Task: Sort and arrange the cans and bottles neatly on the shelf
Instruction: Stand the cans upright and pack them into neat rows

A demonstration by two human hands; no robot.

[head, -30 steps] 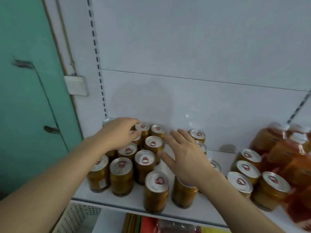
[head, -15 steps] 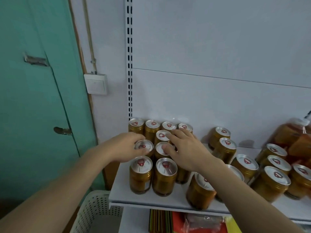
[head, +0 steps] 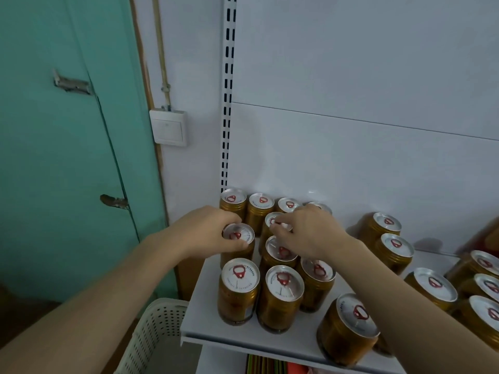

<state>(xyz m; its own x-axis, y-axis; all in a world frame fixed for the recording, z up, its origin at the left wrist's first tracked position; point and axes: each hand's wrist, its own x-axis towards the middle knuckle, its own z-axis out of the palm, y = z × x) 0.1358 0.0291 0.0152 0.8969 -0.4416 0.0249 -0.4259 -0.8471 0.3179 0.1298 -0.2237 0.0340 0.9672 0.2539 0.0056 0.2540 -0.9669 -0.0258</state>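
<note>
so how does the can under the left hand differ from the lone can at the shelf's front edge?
The can under the left hand sits in the packed block by the shelf's left end; the front-edge can stands apart, right of the block. The left hand grips the first around its rim; nothing touches the second, which the right forearm only passes above. Shared: gold body, silver lid, red pull tab, both upright on the shelf.

Can lids [head: 240, 276]: ring of small print round the rim, too small and blurred to read.
Can sides [head: 234, 303]: gold, lettering not legible.
Wall switch [head: 168, 127]: no marking readable.
Readable text, brands, numbers: none.
</note>
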